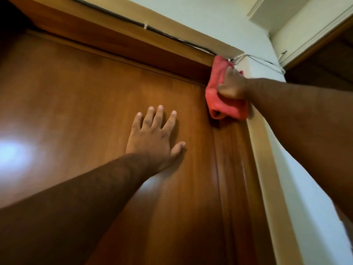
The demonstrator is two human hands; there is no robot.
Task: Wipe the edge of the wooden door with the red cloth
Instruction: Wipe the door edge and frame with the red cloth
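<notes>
Nearest us, our left hand (154, 134) lies flat and open on the wooden door (86, 96), holding nothing. Farther up, our right hand (232, 86) closes its grip on the red cloth (215, 96), pressing it against the door's edge near the top corner. We judge the lower edge is left to wipe.

Interior of a home, seen at a doorway. A varnished wooden door (86, 104) sits in a wooden frame (265, 159) set into a pale painted wall (210, 20). A dark cable (133, 22) runs along the frame's top, clipped in place, and white wires (254, 59) cross the wall corner.
</notes>
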